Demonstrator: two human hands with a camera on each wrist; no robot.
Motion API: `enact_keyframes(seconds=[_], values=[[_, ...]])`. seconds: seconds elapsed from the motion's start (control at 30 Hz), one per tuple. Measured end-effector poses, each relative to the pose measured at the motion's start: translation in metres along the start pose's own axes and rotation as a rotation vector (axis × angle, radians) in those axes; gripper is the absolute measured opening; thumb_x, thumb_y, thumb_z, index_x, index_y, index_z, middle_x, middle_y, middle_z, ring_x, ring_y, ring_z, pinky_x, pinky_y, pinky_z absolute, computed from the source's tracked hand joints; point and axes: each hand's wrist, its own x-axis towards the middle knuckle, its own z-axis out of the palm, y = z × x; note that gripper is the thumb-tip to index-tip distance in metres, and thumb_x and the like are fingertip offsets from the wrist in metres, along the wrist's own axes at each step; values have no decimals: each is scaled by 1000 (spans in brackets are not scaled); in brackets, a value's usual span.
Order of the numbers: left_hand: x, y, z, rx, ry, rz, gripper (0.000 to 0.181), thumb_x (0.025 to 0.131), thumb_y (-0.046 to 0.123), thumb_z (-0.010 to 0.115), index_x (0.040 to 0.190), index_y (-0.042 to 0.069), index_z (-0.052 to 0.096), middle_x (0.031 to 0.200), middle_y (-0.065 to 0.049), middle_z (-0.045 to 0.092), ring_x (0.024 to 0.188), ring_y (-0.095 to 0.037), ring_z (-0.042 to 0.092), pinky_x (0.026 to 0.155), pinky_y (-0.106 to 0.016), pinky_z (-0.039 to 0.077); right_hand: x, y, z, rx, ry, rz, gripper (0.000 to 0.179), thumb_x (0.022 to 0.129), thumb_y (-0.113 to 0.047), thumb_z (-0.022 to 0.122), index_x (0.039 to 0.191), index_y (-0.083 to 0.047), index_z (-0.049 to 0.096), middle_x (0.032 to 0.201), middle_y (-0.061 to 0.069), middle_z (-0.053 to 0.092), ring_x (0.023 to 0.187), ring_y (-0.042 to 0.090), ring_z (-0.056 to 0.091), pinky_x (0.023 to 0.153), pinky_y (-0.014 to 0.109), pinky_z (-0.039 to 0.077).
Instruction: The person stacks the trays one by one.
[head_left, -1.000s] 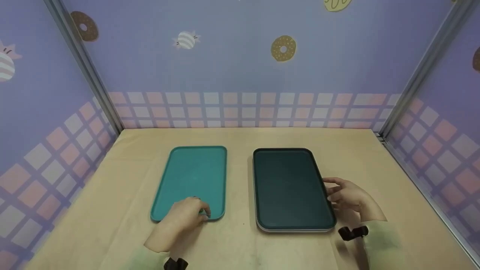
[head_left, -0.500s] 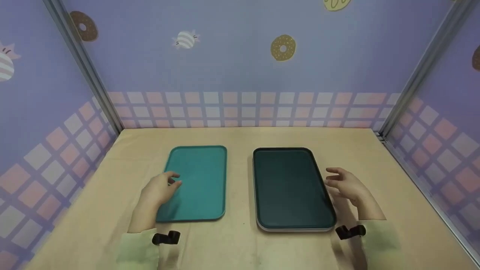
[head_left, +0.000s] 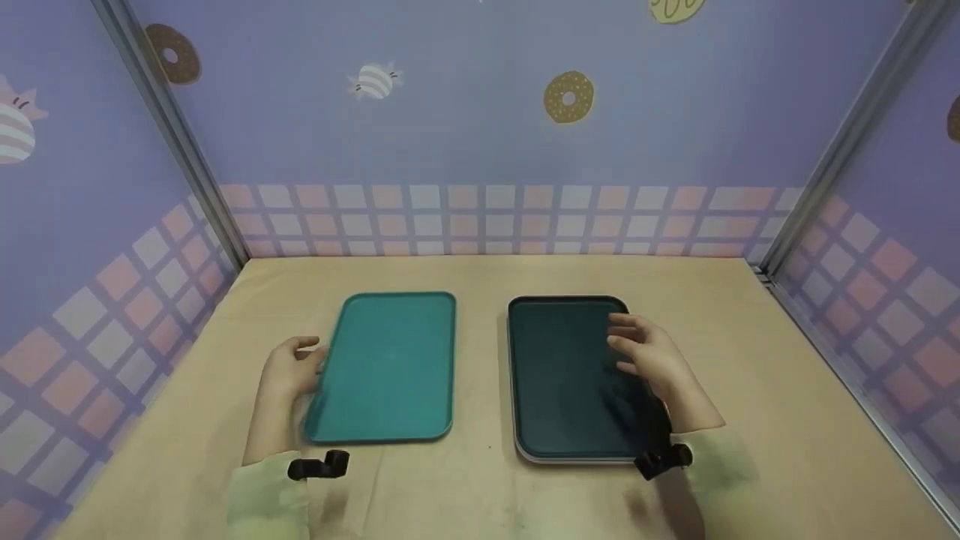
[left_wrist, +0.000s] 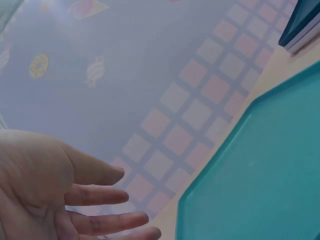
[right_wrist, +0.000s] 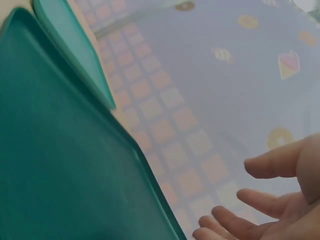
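A teal rectangular tray [head_left: 390,367] lies flat on the left of the table. On the right, a dark green tray [head_left: 570,375] tops a short stack, with a pale tray edge [left_wrist: 304,37] showing under it in the left wrist view. My left hand [head_left: 289,369], its fingers loosely bent, is at the teal tray's left edge and holds nothing. Over the right side of the dark green tray is my right hand [head_left: 651,356], fingers spread and relaxed, also holding nothing. Its shadow falls on that tray, and the forearm hides part of the tray's right edge.
A beige cloth [head_left: 480,487] covers the table. Patterned lilac walls [head_left: 465,127] with a band of pink and white squares stand at the back and both sides, joined by grey metal posts [head_left: 172,135]. A strip of table separates the trays.
My left hand has gone from the teal tray's near edge over to its left edge. My right hand has left the dark tray's right edge and moved inward over it. Both trays have stayed put.
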Motion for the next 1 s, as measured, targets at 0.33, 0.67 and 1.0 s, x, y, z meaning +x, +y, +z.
enact_keyframes(seconds=[0.33,0.67,1.0], values=[[3,-19,-6,-245,0,-81,57,110,25,46,157,-4,32,152,-32,44,133,-42,57,87,-29,62,13,-15,59,186,-73,-22,50,106,-11,51,154,-2,40,155,29,42,142,45,47,113,59,45],[8,-30,-6,-340,6,-160,57,109,24,44,158,-3,32,156,-30,41,138,-40,51,87,-25,61,24,-21,119,286,-144,37,48,105,-12,54,151,-4,45,151,25,51,131,38,58,111,61,47],[12,-35,-7,-311,-43,-211,57,110,25,43,159,-2,31,157,-29,41,134,-35,54,93,-30,59,31,-23,154,360,-228,146,51,107,-16,51,155,-3,41,155,27,45,133,40,58,111,57,48]])
